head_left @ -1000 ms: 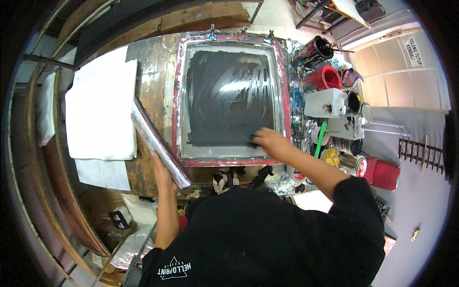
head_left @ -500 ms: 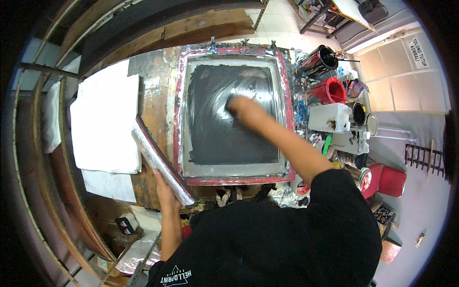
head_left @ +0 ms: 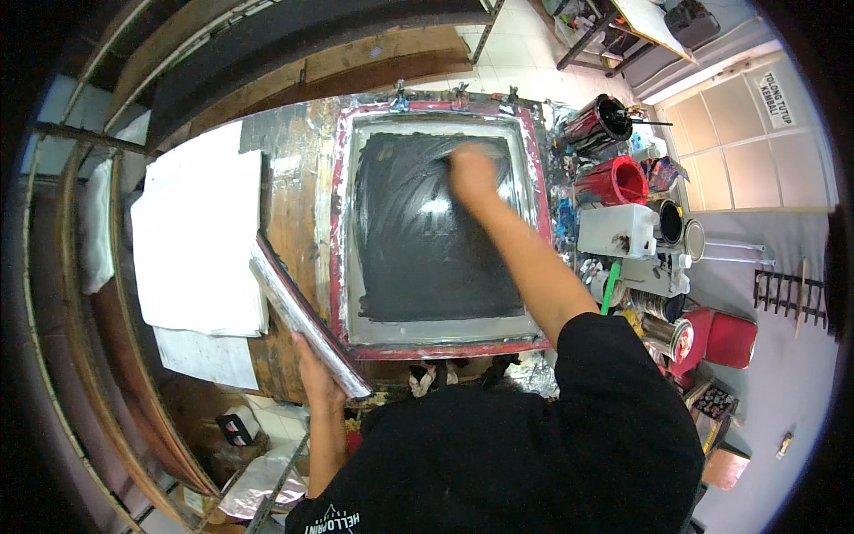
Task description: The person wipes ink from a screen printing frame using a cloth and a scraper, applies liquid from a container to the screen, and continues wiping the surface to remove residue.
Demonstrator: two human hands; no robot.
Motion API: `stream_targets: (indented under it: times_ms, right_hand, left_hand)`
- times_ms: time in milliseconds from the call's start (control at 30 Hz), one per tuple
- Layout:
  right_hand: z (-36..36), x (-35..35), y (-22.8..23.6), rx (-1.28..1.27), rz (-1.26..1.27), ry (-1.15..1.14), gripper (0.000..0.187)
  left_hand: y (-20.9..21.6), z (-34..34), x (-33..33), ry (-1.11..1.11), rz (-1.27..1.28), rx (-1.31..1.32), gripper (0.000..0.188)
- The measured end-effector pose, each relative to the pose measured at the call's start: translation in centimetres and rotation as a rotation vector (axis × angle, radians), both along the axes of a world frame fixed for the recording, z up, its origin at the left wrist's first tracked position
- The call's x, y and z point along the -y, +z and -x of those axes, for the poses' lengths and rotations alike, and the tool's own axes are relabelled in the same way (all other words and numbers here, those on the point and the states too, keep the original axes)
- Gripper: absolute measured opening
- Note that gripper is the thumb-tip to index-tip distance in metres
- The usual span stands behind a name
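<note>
I see the screen frame (head_left: 438,233) lying flat on the tabletop (head_left: 294,187), a red-edged rectangle with grey inner border; its mesh is smeared nearly all over with black ink, with a shiny pale streak near the middle. My right hand (head_left: 471,173) presses on the mesh in the frame's upper right part. Just left of the frame, my left hand (head_left: 318,378) grips the near end of a long foil-wrapped squeegee (head_left: 302,316), tilted, its far end pointing away from me.
</note>
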State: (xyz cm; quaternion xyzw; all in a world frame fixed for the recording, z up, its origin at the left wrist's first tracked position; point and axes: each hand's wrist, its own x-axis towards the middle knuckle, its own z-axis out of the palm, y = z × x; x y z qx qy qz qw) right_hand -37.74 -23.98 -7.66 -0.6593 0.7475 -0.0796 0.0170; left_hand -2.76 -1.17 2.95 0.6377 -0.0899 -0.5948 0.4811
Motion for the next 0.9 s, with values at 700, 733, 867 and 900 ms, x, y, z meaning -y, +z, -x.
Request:
stream_targets:
  times_ms: [700, 733, 867, 900]
  right_hand:
    - [-0.6, 1.4, -0.2, 0.147, 0.160, -0.021, 0.019]
    - [-2.8, 2.1, -0.8, 0.216, 0.210, 0.091, 0.020]
    - [-5.0, 5.0, -0.2, 0.303, 0.217, 0.260, 0.022]
    - [-4.5, 5.0, 0.3, 0.309, 0.212, 0.159, 0.023]
  left_hand:
    - [-2.0, -0.8, -0.3, -0.090, 0.002, 0.049, 0.063]
    - [-1.2, -0.3, 0.0, -0.110, 0.029, 0.035, 0.063]
    - [-1.9, -0.6, -0.5, -0.100, 0.058, 0.124, 0.061]
    - [-1.7, -0.4, -0.6, -0.092, 0.063, 0.137, 0.061]
